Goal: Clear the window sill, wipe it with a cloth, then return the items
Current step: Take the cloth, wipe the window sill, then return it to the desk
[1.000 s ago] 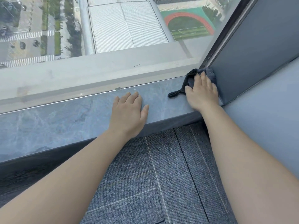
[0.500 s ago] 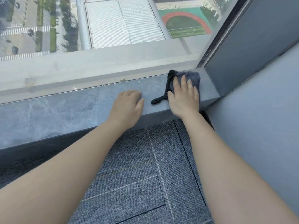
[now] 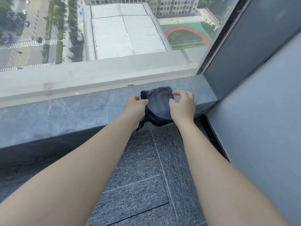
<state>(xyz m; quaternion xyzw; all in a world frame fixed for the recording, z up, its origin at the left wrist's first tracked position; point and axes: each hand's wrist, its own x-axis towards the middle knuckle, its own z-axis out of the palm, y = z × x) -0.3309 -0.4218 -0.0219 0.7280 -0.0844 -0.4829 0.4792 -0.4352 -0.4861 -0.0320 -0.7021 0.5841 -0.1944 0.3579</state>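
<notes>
A dark grey cloth (image 3: 158,103) with a black edge lies bunched on the grey stone window sill (image 3: 65,118), near its right end, and hangs a little over the front edge. My left hand (image 3: 136,107) pinches the cloth's left side. My right hand (image 3: 183,106) rests on its right side, thumb and fingers curled at the cloth's edge. No other items stand on the sill in view.
The window glass (image 3: 114,38) rises right behind the sill. A grey wall panel (image 3: 254,51) closes off the sill's right end. Grey carpet tiles (image 3: 146,176) cover the floor below.
My right hand dragged the cloth left, away from the right corner. My left hand lifted off the sill and took hold of the cloth's left side. The cloth is now bunched between both hands.
</notes>
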